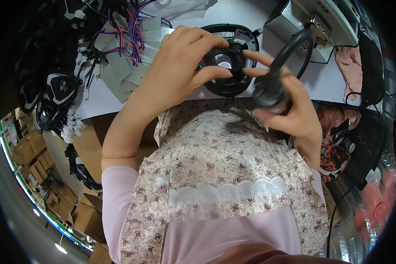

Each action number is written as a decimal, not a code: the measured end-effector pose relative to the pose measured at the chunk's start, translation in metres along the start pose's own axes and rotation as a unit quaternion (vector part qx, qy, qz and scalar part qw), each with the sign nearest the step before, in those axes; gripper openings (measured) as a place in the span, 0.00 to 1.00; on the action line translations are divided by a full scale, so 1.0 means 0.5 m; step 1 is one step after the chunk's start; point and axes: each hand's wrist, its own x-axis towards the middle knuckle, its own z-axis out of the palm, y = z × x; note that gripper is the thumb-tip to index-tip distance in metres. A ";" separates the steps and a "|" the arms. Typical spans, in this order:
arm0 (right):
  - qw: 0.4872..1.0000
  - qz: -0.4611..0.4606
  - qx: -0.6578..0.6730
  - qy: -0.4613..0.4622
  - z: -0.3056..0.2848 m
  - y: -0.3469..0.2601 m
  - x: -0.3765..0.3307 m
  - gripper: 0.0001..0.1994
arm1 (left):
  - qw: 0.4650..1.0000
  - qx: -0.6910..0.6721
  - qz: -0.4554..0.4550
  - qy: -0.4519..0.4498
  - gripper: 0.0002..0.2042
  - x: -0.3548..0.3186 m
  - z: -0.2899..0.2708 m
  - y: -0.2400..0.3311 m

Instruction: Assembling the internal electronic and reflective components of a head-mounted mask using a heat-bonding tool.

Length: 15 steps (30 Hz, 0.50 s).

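A round black plastic housing (230, 90) lies on the white table in front of me, with a smaller black part and a pale disc in its middle. My left hand (180, 59) reaches over its left side, thumb and index finger closing on the inner part. In my right hand (297, 103) is a black corded tool (270, 90), which looks like an electric screwdriver seen from its cord end; it is blurred and its tip is hidden. Two fingers of that hand stretch out to the right side of the inner part, while the others wrap round the tool.
Flat metal plates (116, 70) with red, blue and black wires (138, 33) lie at the left. Beyond my right hand stands a metal box (295, 24), near a pink cloth (350, 66). Black housings (61, 88) are piled at the far left. Cardboard boxes (88, 220) stand below.
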 end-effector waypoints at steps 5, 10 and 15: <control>0.964 0.167 0.204 0.044 0.005 0.032 -0.014 0.30 | 0.999 0.023 -0.023 0.035 0.22 -0.017 0.036 0.006; 0.960 0.174 0.214 0.048 0.008 0.043 -0.017 0.30 | 0.999 0.024 -0.027 0.037 0.22 -0.019 0.049 -0.004; 0.962 0.165 0.210 0.054 0.010 0.047 -0.016 0.30 | 0.998 0.065 -0.011 0.021 0.25 -0.017 0.043 0.007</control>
